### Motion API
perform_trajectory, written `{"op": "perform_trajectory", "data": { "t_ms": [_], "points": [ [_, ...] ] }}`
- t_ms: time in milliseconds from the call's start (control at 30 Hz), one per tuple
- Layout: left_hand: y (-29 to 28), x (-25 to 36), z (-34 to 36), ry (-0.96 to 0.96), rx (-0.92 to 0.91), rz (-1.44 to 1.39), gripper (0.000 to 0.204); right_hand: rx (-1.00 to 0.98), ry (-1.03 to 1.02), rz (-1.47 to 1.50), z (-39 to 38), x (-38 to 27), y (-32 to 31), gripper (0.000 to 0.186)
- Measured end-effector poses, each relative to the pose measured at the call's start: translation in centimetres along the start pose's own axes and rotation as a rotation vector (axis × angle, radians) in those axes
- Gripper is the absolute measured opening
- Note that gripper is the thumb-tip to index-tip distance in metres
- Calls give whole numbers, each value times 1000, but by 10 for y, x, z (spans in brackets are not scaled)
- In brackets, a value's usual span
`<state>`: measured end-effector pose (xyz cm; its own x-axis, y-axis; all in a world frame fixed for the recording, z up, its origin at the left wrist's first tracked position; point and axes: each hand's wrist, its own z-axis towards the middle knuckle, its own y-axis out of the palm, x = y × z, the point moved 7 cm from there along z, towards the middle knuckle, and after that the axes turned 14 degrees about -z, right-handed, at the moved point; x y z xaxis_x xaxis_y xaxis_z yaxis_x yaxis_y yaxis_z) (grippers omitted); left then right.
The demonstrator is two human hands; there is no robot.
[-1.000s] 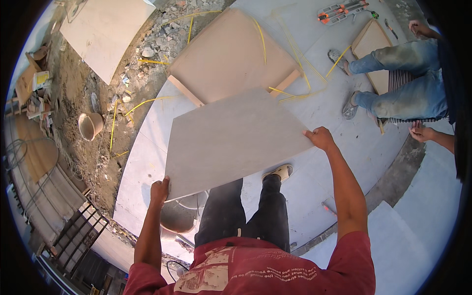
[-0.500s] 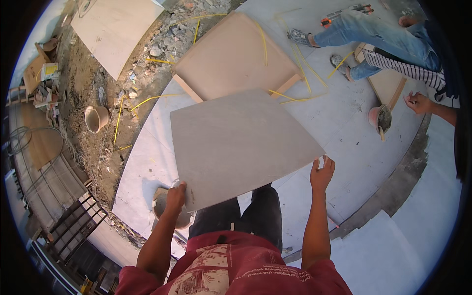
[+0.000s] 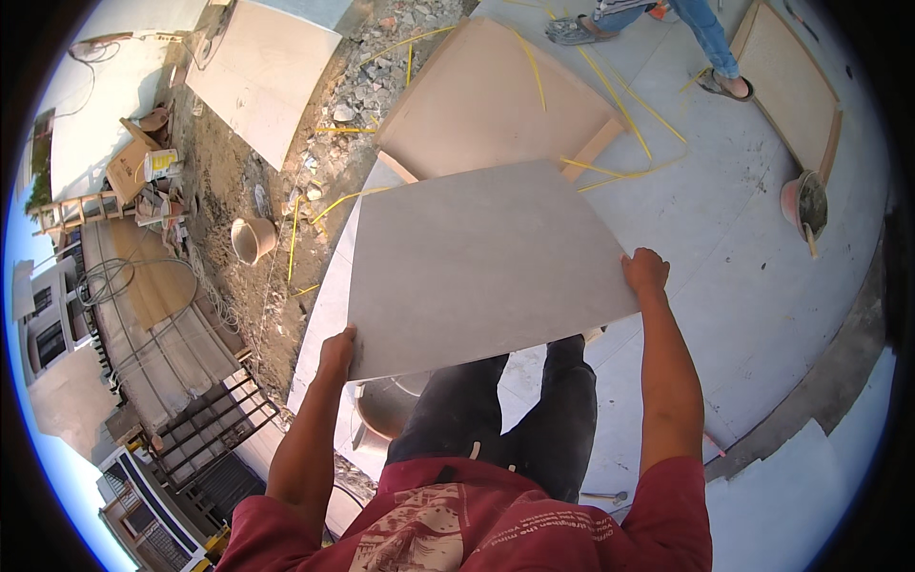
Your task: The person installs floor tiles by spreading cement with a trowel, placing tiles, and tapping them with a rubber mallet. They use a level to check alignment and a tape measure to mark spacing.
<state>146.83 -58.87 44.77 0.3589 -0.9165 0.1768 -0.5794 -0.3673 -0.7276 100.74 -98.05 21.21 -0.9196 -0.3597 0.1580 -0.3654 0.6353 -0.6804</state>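
A large grey floor tile (image 3: 486,272) is held out flat in front of my body, above my legs. My left hand (image 3: 337,351) grips its near left corner. At the right edge my right hand (image 3: 646,272) has its fingers closed round the tile. Beyond the tile, partly covered by it, lies a shallow open cardboard carton (image 3: 496,95) with yellow straps around it. Beside my left leg a bucket (image 3: 381,405) stands partly hidden under the tile.
A co-worker's legs (image 3: 705,38) in jeans stand on the pale floor at the far right. Near them are another carton (image 3: 786,86) and a pinkish bucket (image 3: 791,205) with a handled tool. Rubble (image 3: 376,91), loose yellow straps (image 3: 624,100) and a tan bucket (image 3: 253,240) lie to the left.
My view has turned left. The tile has swung slightly with both hands on it, and my right hand now wraps its right edge. The co-worker has stepped away toward the carton.
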Motion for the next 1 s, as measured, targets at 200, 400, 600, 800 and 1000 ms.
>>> {"op": "perform_trajectory", "data": {
  "t_ms": [200, 400, 600, 800, 1000],
  "points": [
    [-23, -14, 22, 83, 46, 35, 63, -94, -18, 115, 4, -10, 13, 54],
    [-16, 53, -20, 308, -26, 390, 72, -215, 85, 543, -1, -1, 49, 72],
    [-51, 109, -52, 390, -85, 451, 68, -262, 124, 616, -79, 20, 57, 68],
    [-75, 136, -66, 633, -129, 724, 63, -335, 293, 769, -240, 57, 101, 65],
    [42, 155, -88, 951, -471, 819, 42, -334, 637, 1058, -392, 68, 231, 61]
  ]
}}
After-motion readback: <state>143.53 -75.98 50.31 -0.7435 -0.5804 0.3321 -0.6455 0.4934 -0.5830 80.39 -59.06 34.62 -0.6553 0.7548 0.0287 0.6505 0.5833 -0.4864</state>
